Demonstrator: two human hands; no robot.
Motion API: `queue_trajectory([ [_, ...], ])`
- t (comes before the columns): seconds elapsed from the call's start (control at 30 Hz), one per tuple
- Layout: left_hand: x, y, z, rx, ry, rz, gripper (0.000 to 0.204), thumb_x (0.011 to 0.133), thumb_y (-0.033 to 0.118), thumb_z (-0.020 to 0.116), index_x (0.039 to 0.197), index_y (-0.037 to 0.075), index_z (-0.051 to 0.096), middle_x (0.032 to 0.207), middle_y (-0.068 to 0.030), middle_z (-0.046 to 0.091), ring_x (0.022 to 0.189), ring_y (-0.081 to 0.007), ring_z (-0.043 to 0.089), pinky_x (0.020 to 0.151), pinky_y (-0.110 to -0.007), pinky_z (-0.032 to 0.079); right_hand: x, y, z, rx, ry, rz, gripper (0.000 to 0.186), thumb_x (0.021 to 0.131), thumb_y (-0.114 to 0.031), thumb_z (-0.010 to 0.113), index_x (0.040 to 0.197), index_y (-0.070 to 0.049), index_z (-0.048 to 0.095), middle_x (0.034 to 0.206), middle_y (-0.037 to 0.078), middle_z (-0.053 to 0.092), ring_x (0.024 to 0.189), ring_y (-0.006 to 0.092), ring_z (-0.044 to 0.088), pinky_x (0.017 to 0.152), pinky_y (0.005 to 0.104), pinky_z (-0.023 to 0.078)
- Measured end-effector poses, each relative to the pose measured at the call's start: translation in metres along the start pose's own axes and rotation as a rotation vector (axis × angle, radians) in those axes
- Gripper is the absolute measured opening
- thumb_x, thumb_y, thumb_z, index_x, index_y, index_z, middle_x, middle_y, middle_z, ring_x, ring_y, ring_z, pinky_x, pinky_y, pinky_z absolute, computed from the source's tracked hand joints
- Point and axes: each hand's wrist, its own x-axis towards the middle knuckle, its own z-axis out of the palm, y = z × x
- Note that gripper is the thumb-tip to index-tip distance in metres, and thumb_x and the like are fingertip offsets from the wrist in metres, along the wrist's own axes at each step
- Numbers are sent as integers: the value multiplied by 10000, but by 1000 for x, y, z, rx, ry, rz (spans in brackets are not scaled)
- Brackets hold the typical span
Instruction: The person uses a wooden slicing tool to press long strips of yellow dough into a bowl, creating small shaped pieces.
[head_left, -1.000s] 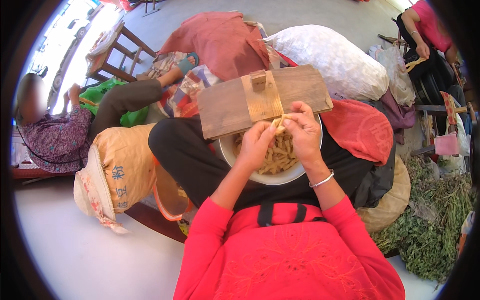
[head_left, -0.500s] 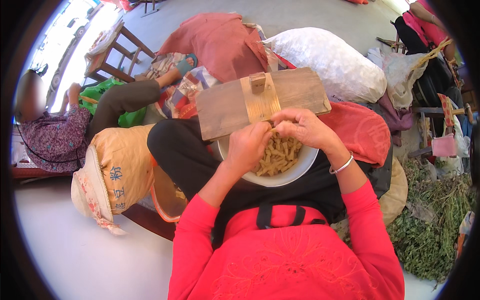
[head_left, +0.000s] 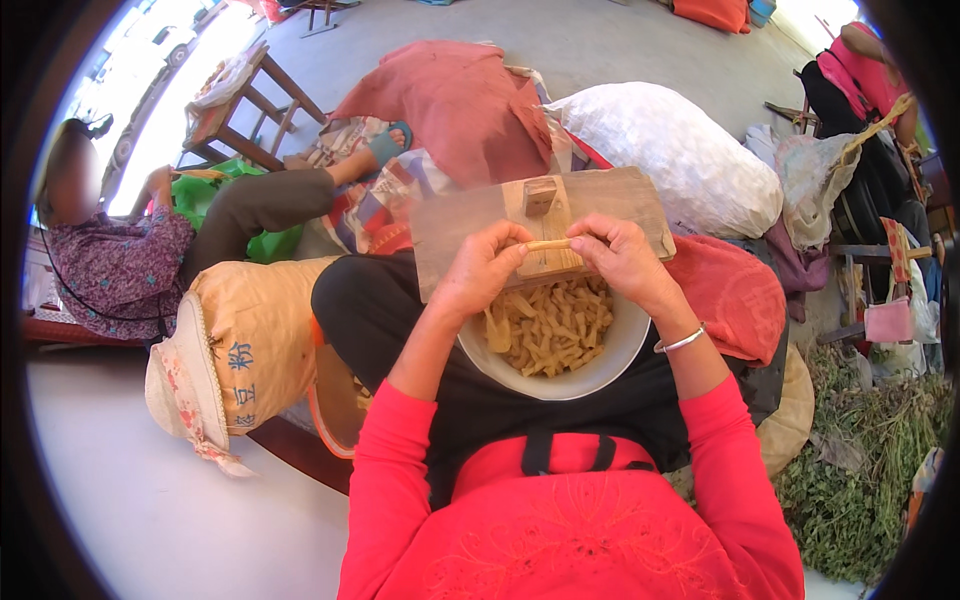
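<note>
Head view: the left hand [head_left: 483, 268] and right hand [head_left: 622, 256] pinch one pale stick [head_left: 549, 245] between them, over the wooden board [head_left: 470, 225] and above a white bowl [head_left: 600, 372] of cut sticks. One tan sack [head_left: 255, 335] with blue characters lies left; one white sack [head_left: 680, 150] behind.

floor [head_left: 620, 40]: grey concrete | wooden stool [head_left: 235, 105]: upper left | light: bright sun

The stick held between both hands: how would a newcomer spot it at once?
Start at the white bowl on the lap, full of pale cut sticks. Just above its far rim, the left hand and right hand pinch one stick by its ends. Only it lies level, over the wooden board.
</note>
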Motion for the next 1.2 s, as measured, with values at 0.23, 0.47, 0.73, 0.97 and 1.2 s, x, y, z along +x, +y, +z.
queue_trajectory([
  [0.23, 10, -12, 5, 45, 114, -32, 99, 903, 88, 573, 957, 9, 598, 754, 29, 551, 678, -52, 463, 590, -223, 385, 12, 20, 13, -213, 136, -191, 99, 872, -85, 615, 909, -4, 660, 740, 58, 610, 690, 156, 577, 635, 299, 460],
  [0.47, 4, -33, 1, 316, 288, 9, 48, 890, 62, 568, 875, 17, 563, 694, 4, 546, 613, -63, 450, 544, -232, 373, -4, 22, 6, -498, 145, -291, 134, 836, -148, 645, 919, -51, 684, 892, 129, 652, 831, 318, 608, 734, 384, 469],
  [0.73, -36, 38, 69, -399, -39, -208, 140, 966, 165, 528, 934, 33, 560, 661, 0, 541, 513, -78, 459, 474, -219, 393, -33, -19, 28, -588, 339, -430, 185, 860, -240, 646, 777, -79, 610, 699, 123, 614, 698, 347, 603, 602, 445, 448],
  [0.97, -53, 78, 33, 269, -95, 91, 197, 958, 160, 550, 894, -6, 633, 662, 15, 551, 593, -53, 476, 522, -225, 392, -61, -33, -7, -473, 46, -257, 284, 883, -242, 636, 702, -30, 584, 609, 178, 552, 553, 332, 573, 505, 403, 439],
  [1.2, -55, 164, 48, -64, -104, 436, 386, 957, 314, 509, 828, -6, 682, 618, 1, 540, 562, -66, 467, 511, -231, 343, -108, -117, -8, 578, -372, -307, 185, 869, -94, 633, 894, 85, 674, 647, 127, 626, 479, 165, 542, 462, 298, 406],
])
